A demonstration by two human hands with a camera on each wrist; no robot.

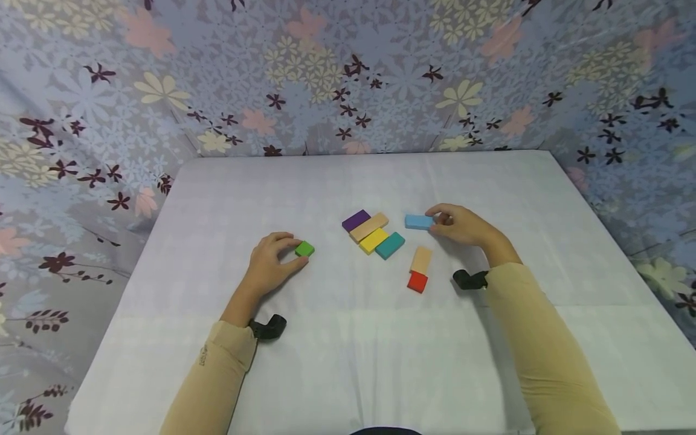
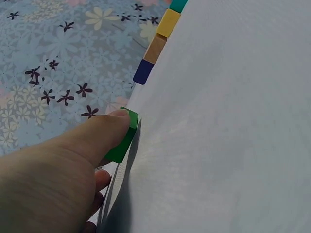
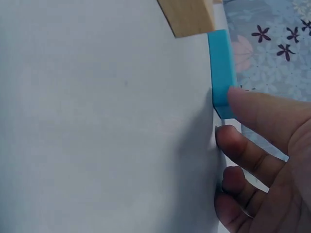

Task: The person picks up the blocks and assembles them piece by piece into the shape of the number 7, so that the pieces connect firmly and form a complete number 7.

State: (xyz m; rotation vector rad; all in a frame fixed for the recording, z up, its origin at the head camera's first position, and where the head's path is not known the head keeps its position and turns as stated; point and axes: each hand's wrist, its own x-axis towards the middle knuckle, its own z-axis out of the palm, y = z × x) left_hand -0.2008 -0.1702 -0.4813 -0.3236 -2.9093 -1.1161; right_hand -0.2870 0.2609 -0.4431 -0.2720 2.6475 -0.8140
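Note:
My left hand [image 1: 270, 263] pinches a small green block [image 1: 305, 249] between thumb and fingers, left of the other blocks. In the left wrist view the thumb lies along the side of that green block [image 2: 127, 138]. On the right, my right hand [image 1: 464, 226] grips the near end of a light blue block [image 1: 417, 222]. The right wrist view shows the thumb on one end of this blue block [image 3: 222, 70], the lower fingers curled beneath. Between the hands, purple [image 1: 356, 220], wooden [image 1: 369, 228], yellow [image 1: 374, 241] and teal [image 1: 390, 246] blocks lie side by side in a slanting row.
Nearer the right forearm, another wooden block [image 1: 421, 260] lies end to end with a red block [image 1: 417, 282]. A white cloth [image 1: 337, 350] covers the table. Flowered fabric [image 1: 380, 78] hangs behind it. Dark wrist mounts [image 1: 269, 327] sit on both wrists.

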